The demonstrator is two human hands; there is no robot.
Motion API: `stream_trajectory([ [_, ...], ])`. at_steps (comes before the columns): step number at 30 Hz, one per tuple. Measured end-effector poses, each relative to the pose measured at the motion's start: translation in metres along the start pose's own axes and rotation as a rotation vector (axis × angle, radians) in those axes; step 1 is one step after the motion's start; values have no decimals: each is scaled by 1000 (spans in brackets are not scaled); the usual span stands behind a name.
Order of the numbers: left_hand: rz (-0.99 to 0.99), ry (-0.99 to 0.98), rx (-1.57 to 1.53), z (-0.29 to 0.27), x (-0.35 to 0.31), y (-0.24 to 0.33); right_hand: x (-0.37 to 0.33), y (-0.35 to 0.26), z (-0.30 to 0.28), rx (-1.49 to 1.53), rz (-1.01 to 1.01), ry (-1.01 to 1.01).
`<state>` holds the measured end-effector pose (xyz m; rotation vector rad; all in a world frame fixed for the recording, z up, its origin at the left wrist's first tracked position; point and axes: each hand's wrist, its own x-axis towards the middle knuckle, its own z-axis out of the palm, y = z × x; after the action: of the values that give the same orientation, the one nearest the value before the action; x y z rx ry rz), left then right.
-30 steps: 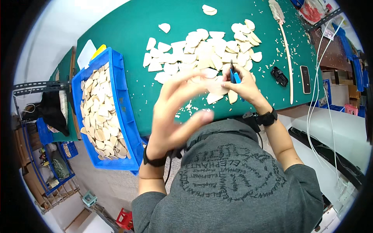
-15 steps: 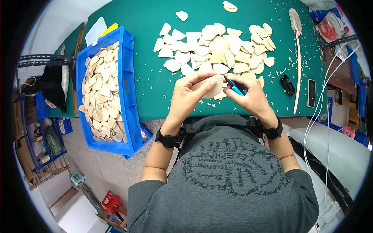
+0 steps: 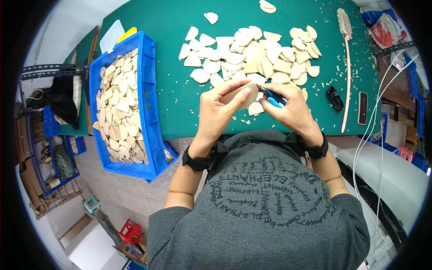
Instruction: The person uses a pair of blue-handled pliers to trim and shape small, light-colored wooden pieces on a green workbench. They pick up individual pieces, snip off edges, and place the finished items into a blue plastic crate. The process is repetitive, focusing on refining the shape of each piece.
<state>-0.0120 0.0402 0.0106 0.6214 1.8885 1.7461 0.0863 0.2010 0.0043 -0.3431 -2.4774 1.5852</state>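
Between the thumb and fingers of my left hand (image 3: 221, 104) is a thin, pale wooden piece (image 3: 246, 97) with a rounded edge. My right hand (image 3: 290, 108) is closed round the blue handles of a pair of nippers (image 3: 273, 98). The dark jaws of the tool are at the right edge of the wooden piece; whether they bite into it is too small to tell. Just beyond both hands, a loose pile of similar pale pieces (image 3: 272, 53) covers the middle of the green table (image 3: 175, 112). One piece (image 3: 255, 108) lies under the nippers.
To the left stands a blue crate (image 3: 150, 103) full of such pieces. Right of the pile are a black object (image 3: 334, 99), a long-handled brush (image 3: 346, 76) and a phone (image 3: 362, 108). Small chips are scattered on the table. White cables (image 3: 371, 117) hang at the right.
The wooden piece has turned slightly in my left hand. My right fingers have closed further over the nippers, whose jaws now meet the piece's edge. The view has shifted a little.
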Motion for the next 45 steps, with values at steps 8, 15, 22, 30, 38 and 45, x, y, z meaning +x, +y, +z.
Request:
stream_trajectory([
  [8,59,-1,57,4,1,-3,-1,5,-1,-65,-56,50],
  [15,4,-51,28,1,0,3,-4,15,2,-64,-50,45],
  [22,31,29,93,-12,-7,-8,-1,9,4,35,36,4],
  [30,-190,77,-62,-61,-25,-10,5,5,13,468,210,-91],
  [38,-230,-69,-217,-31,-24,-6,25,-10,25,461,83,-225],
  [45,-247,-16,-243,-27,-25,-14,22,-5,26,415,144,-199],
])
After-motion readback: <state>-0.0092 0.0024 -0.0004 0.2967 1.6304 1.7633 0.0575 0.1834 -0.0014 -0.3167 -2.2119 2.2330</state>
